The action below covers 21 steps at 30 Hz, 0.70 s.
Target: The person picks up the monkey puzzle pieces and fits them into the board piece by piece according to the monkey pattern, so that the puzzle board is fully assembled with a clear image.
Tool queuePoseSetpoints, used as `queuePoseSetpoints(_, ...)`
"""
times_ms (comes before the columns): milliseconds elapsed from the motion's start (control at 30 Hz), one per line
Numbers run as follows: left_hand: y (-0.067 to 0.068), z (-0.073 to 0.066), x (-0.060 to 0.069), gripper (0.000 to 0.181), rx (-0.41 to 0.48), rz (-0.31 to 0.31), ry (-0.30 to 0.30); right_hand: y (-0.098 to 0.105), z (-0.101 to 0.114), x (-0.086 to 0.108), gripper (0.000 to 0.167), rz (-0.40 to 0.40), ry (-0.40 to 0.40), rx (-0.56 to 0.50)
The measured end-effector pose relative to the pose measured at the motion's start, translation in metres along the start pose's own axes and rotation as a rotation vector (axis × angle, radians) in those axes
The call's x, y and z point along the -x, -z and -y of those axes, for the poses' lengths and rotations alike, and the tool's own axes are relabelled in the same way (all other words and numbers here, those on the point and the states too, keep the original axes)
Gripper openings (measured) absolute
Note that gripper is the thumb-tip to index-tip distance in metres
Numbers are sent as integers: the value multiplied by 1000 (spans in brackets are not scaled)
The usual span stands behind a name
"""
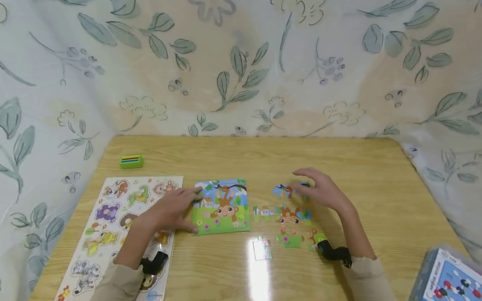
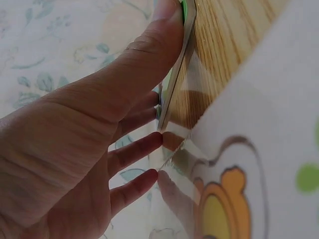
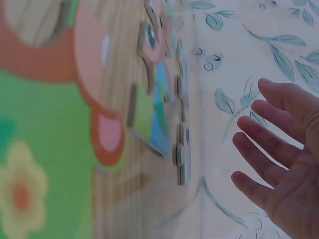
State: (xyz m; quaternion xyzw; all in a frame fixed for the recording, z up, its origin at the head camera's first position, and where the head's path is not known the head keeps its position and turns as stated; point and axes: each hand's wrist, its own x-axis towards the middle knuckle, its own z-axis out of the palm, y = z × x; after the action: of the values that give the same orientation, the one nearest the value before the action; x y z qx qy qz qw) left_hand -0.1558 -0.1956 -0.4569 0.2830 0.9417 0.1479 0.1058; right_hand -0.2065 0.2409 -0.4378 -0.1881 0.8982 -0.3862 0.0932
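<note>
"Right hand first. Where is it?"

"My right hand (image 1: 318,189) hangs over the right end of the upper puzzle pieces (image 1: 282,190), the ones with the branch. Fingers spread wide, nothing held. The right wrist view shows a gap between my fingertips and the pieces, though blur there makes the height hard to judge."

"Other pieces?"

"Monkey-face pieces (image 1: 290,216) lie nearer me, just below that hand and a bit left. House piece (image 1: 263,213) beside them, on their left. Nearer me again: flower piece (image 1: 289,241), and a glare-washed piece (image 1: 262,249) to its left, picture unreadable. Another bit, the green-edged piece (image 1: 318,237), sits by my right wrist."

"Left hand?"

"My left hand (image 1: 172,210) is at the left edge of the finished monkey picture (image 1: 221,208). Thumb touches its near left corner, fingers reach toward the far left one, wide spread between. The picture lies flat, left of the loose pieces."

"Anything around?"

"Animal board (image 1: 142,182) under my left forearm, left of the picture. Small green block (image 1: 131,161) past its far edge. Boxed molecule set (image 1: 455,295) at the near right, well apart from my hands. All on the wooden table (image 1: 350,164)."
</note>
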Motion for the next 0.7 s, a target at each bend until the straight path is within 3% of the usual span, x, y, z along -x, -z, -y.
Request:
queuePoseSetpoints(433, 2, 1, 0, 106, -33, -12, -28, 12, -17, 4, 48, 40, -7, -71)
queuePoseSetpoints(700, 2, 2, 0, 99, -42, -21, -63, 13, -3, -5, 41, -21, 97, -174)
